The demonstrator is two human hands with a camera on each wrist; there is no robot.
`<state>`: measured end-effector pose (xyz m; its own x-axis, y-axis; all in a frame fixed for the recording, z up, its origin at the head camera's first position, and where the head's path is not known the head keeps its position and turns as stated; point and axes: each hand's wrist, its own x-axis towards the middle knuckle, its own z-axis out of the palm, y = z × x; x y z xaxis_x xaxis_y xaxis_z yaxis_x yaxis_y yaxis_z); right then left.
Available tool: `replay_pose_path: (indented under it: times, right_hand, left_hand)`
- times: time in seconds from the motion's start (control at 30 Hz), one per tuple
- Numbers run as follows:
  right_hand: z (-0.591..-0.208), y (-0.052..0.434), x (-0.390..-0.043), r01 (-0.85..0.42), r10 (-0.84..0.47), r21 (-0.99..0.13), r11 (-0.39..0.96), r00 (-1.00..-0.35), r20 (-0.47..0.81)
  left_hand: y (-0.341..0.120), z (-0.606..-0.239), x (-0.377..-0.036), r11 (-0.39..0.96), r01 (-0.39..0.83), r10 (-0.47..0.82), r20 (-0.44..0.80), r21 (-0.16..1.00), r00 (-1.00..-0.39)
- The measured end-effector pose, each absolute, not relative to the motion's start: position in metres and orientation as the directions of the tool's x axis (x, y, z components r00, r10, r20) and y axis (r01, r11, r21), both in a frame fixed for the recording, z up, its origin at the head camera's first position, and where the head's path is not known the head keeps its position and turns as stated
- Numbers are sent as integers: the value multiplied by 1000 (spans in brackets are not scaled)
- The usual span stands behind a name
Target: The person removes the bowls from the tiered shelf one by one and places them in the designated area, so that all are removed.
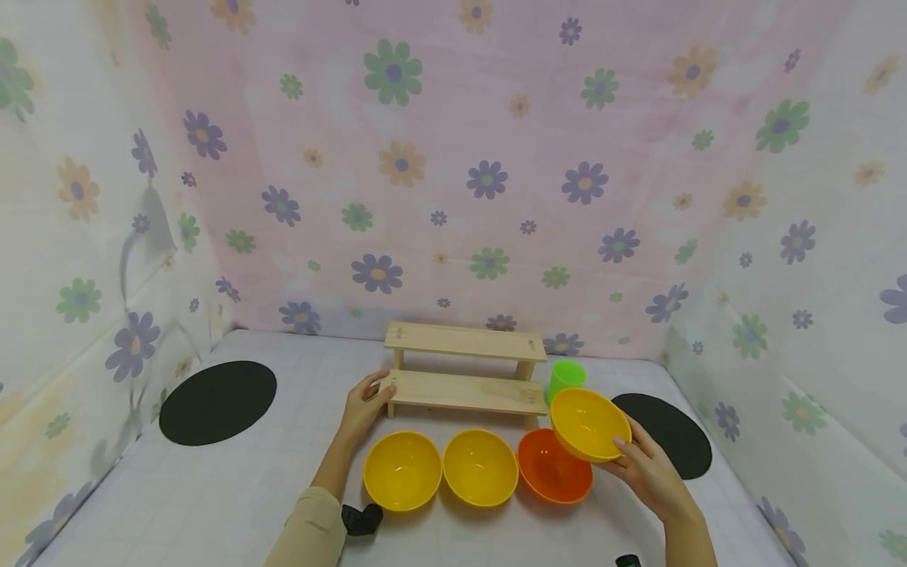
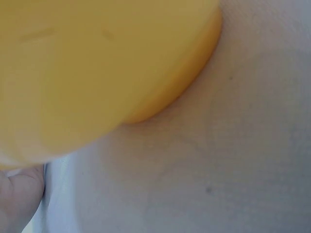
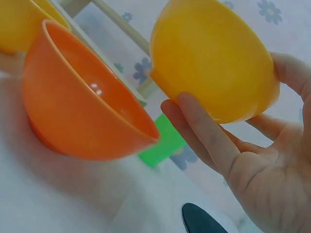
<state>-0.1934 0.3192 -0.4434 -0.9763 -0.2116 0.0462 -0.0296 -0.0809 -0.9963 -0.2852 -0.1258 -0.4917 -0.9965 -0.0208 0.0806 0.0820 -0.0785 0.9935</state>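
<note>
My right hand (image 1: 652, 472) holds a yellow bowl (image 3: 214, 58) up, thumb at its rim and fingers underneath. In the head view that raised bowl overlaps the orange bowl (image 1: 554, 472) standing in the front row. Two more yellow bowls, a middle one (image 1: 480, 468) and a left one (image 1: 402, 472), stand to its left. With thumb and fingers my left hand (image 1: 364, 405) grips the left end of the lower step of a two-step wooden stand (image 1: 460, 391). A yellow bowl (image 2: 97, 73) fills much of the left wrist view, where only part of the hand shows.
Beside the stand's right end is a green cup (image 1: 567, 376), partly behind the raised bowl. Black ovals lie on the table at left (image 1: 218, 402) and right (image 1: 669, 433). A small black object (image 1: 362, 520) sits by the left wrist. Flowered cloth walls (image 1: 453, 236) enclose the table.
</note>
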Motion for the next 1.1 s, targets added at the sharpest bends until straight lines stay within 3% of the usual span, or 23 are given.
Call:
replay_pose_path:
  times: [0.2, 0.73, 1.1]
  right_hand:
    - [-451, 338, -189, -94, -258, -970, -224, -954, 152]
    - [-475, 370, -180, -35, -116, -974, -224, -991, 62]
    - [-489, 384, -177, 270, 26, -962, 45, -963, -269]
  left_hand:
    - [-126, -510, -297, -105, 71, -49, 66, 992, -997]
    - [-125, -512, -299, -76, 91, -70, 85, 993, -994]
    - [-126, -510, -296, -63, 92, -47, 89, 994, -995]
